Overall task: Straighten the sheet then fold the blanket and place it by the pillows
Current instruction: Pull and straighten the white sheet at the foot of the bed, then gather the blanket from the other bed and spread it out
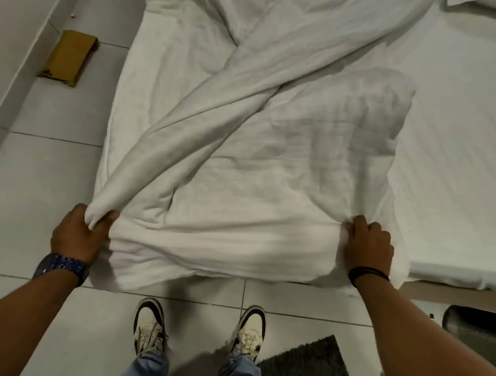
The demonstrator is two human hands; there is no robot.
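A white blanket (242,164) lies rumpled across the foot of the bed, with one long fold running diagonally from lower left to upper right. Its near edge hangs over the bed's end toward the floor. My left hand (78,232) grips the blanket's near left corner in a fist. My right hand (368,247) is closed on the near right part of the same edge. Under it, the white fitted sheet (458,142) shows smooth on the right side of the mattress. A pillow corner (490,3) peeks in at the top right.
I stand on a white tiled floor (53,176) at the bed's foot, my shoes just below the hanging edge. A brown cardboard box (69,57) lies by the left wall. A dark mat (308,366) is at my right foot, a grey object (476,326) further right.
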